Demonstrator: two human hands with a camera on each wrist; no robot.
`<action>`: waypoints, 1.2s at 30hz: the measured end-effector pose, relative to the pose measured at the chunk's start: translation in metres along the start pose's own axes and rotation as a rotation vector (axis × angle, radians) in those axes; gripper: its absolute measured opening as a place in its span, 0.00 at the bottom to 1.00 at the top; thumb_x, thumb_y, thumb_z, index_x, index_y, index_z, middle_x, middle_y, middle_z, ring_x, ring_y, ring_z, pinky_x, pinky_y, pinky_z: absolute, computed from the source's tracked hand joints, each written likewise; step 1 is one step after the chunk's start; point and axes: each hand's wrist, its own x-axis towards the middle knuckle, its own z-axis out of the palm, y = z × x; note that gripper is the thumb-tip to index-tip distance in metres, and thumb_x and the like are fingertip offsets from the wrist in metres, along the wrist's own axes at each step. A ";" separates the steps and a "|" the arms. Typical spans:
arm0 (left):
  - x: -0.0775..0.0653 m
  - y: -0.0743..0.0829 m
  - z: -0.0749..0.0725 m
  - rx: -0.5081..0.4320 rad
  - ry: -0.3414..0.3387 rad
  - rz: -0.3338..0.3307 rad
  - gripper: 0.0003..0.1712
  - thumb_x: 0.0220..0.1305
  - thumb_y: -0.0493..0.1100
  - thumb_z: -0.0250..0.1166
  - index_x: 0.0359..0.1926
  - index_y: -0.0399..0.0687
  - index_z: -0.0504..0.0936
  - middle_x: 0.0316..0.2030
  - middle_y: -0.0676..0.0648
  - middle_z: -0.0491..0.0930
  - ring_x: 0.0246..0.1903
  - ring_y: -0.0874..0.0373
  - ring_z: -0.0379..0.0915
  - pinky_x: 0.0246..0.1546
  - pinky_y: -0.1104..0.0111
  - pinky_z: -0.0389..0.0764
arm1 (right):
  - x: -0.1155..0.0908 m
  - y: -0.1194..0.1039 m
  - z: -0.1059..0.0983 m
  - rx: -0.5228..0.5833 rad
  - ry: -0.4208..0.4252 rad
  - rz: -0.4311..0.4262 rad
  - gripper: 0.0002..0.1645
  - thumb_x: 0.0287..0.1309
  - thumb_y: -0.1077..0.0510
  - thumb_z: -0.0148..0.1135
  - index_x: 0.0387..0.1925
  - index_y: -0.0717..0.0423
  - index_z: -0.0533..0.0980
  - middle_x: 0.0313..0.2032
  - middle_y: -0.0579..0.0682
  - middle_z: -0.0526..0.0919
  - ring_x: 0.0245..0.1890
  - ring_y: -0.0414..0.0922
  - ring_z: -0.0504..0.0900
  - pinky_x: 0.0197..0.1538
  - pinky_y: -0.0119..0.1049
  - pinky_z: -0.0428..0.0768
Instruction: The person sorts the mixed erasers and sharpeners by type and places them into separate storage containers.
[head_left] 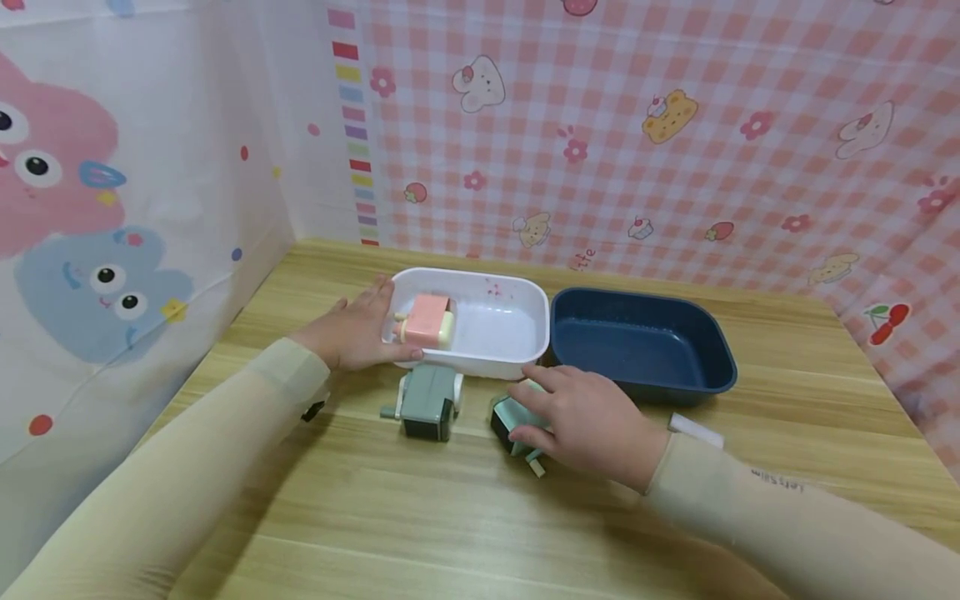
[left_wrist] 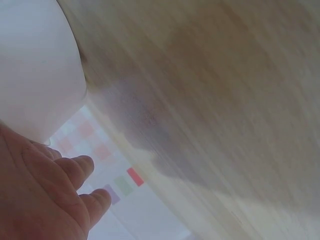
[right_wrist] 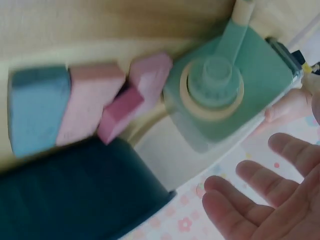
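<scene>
My left hand (head_left: 360,329) rests along the left end of a white plastic basin (head_left: 510,333), fingers at its rim and thumb across its front side. Inside that end lies a pink and cream crank pencil sharpener (head_left: 429,321). Just in front of the basin stands a grey-green crank sharpener (head_left: 429,396). My right hand (head_left: 592,417) hovers with spread fingers over a mint-green sharpener (head_left: 508,421), partly hiding it. In the right wrist view this mint sharpener (right_wrist: 270,75) shows its crank, and the fingers (right_wrist: 265,185) lie apart from it, holding nothing.
A dark blue basin (head_left: 645,337) stands right of the white one. Near the right wrist lies a pale block (head_left: 697,429). The right wrist view shows a blue block (right_wrist: 40,110) and several pink pieces (right_wrist: 92,100) beside the dark basin. Patterned cloth (head_left: 600,167) hangs behind the table.
</scene>
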 end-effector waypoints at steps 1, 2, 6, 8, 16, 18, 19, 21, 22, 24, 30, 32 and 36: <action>0.000 0.000 0.000 0.000 0.000 0.000 0.81 0.57 0.89 0.54 0.83 0.32 0.34 0.84 0.32 0.34 0.84 0.35 0.34 0.77 0.29 0.47 | -0.001 -0.001 0.002 -0.001 -0.002 0.008 0.35 0.68 0.33 0.65 0.66 0.50 0.80 0.66 0.59 0.82 0.59 0.55 0.86 0.60 0.51 0.85; 0.000 0.000 0.000 0.000 0.001 0.000 0.81 0.57 0.89 0.54 0.83 0.32 0.34 0.84 0.32 0.34 0.84 0.35 0.34 0.77 0.29 0.47 | -0.002 -0.003 0.003 0.000 -0.006 0.015 0.35 0.68 0.33 0.64 0.66 0.50 0.80 0.66 0.59 0.82 0.58 0.55 0.87 0.60 0.51 0.85; 0.000 0.001 0.000 0.001 0.000 0.001 0.81 0.57 0.89 0.53 0.83 0.31 0.34 0.84 0.31 0.34 0.84 0.35 0.34 0.77 0.29 0.47 | -0.003 -0.008 0.008 0.019 -0.061 0.059 0.38 0.69 0.31 0.62 0.68 0.50 0.79 0.67 0.60 0.81 0.58 0.57 0.87 0.59 0.52 0.86; 0.000 0.001 -0.001 -0.001 -0.002 0.000 0.81 0.57 0.89 0.54 0.83 0.32 0.34 0.84 0.32 0.34 0.84 0.35 0.34 0.77 0.29 0.46 | -0.004 -0.009 0.010 0.029 -0.089 0.077 0.38 0.70 0.31 0.61 0.69 0.49 0.79 0.66 0.60 0.81 0.56 0.58 0.87 0.57 0.52 0.86; 0.000 0.002 0.000 -0.003 -0.009 -0.004 0.81 0.56 0.89 0.53 0.83 0.32 0.33 0.84 0.32 0.33 0.84 0.34 0.34 0.77 0.29 0.45 | -0.006 -0.015 0.017 -0.017 -0.070 0.080 0.36 0.71 0.32 0.61 0.68 0.50 0.79 0.63 0.59 0.83 0.50 0.56 0.88 0.52 0.49 0.88; 0.000 0.002 0.000 -0.006 -0.011 -0.005 0.81 0.56 0.89 0.53 0.83 0.32 0.33 0.84 0.32 0.33 0.84 0.34 0.34 0.77 0.29 0.45 | -0.006 -0.017 0.019 -0.029 -0.058 0.077 0.36 0.71 0.33 0.61 0.68 0.51 0.79 0.63 0.61 0.83 0.52 0.57 0.88 0.54 0.49 0.88; 0.000 0.002 0.000 -0.006 -0.011 -0.005 0.81 0.56 0.89 0.53 0.83 0.32 0.33 0.84 0.32 0.33 0.84 0.35 0.34 0.77 0.29 0.45 | -0.006 -0.017 0.020 -0.033 -0.053 0.075 0.36 0.71 0.34 0.61 0.68 0.52 0.79 0.64 0.61 0.83 0.54 0.57 0.88 0.55 0.50 0.88; 0.000 0.002 0.000 -0.009 -0.006 -0.004 0.81 0.56 0.89 0.54 0.83 0.32 0.33 0.84 0.32 0.33 0.84 0.35 0.34 0.77 0.29 0.45 | -0.006 -0.018 0.021 -0.041 -0.034 0.070 0.35 0.71 0.35 0.62 0.68 0.53 0.80 0.64 0.62 0.83 0.55 0.58 0.88 0.56 0.50 0.88; 0.000 0.002 0.000 -0.010 -0.004 -0.004 0.81 0.56 0.89 0.54 0.83 0.32 0.33 0.84 0.32 0.33 0.84 0.35 0.34 0.77 0.29 0.44 | -0.006 -0.019 0.022 -0.043 -0.025 0.067 0.34 0.71 0.36 0.63 0.67 0.53 0.80 0.64 0.62 0.83 0.56 0.58 0.88 0.56 0.50 0.88; 0.000 0.001 0.001 -0.009 -0.003 -0.006 0.81 0.56 0.90 0.53 0.83 0.33 0.33 0.84 0.32 0.33 0.84 0.35 0.34 0.77 0.29 0.44 | -0.005 -0.019 0.024 -0.051 0.001 0.058 0.34 0.70 0.37 0.65 0.66 0.54 0.81 0.63 0.63 0.83 0.54 0.58 0.88 0.56 0.50 0.88; 0.000 0.000 0.001 -0.019 -0.014 -0.013 0.81 0.56 0.89 0.54 0.83 0.33 0.33 0.84 0.33 0.33 0.84 0.37 0.33 0.78 0.30 0.43 | -0.005 -0.019 0.030 -0.074 0.073 0.021 0.32 0.68 0.39 0.68 0.63 0.55 0.82 0.61 0.63 0.85 0.53 0.58 0.88 0.55 0.49 0.87; 0.001 0.000 0.002 -0.019 -0.017 -0.015 0.81 0.56 0.89 0.53 0.83 0.33 0.32 0.84 0.33 0.32 0.84 0.37 0.33 0.78 0.30 0.42 | -0.005 -0.019 0.031 -0.079 0.083 0.016 0.32 0.68 0.39 0.68 0.63 0.55 0.82 0.61 0.62 0.85 0.53 0.57 0.88 0.56 0.49 0.87; 0.001 0.000 0.002 -0.019 -0.017 -0.017 0.82 0.56 0.90 0.53 0.83 0.33 0.32 0.84 0.33 0.32 0.84 0.37 0.32 0.78 0.30 0.42 | -0.006 -0.018 0.032 -0.087 0.103 0.009 0.32 0.67 0.39 0.69 0.63 0.55 0.83 0.61 0.62 0.85 0.53 0.56 0.88 0.56 0.48 0.87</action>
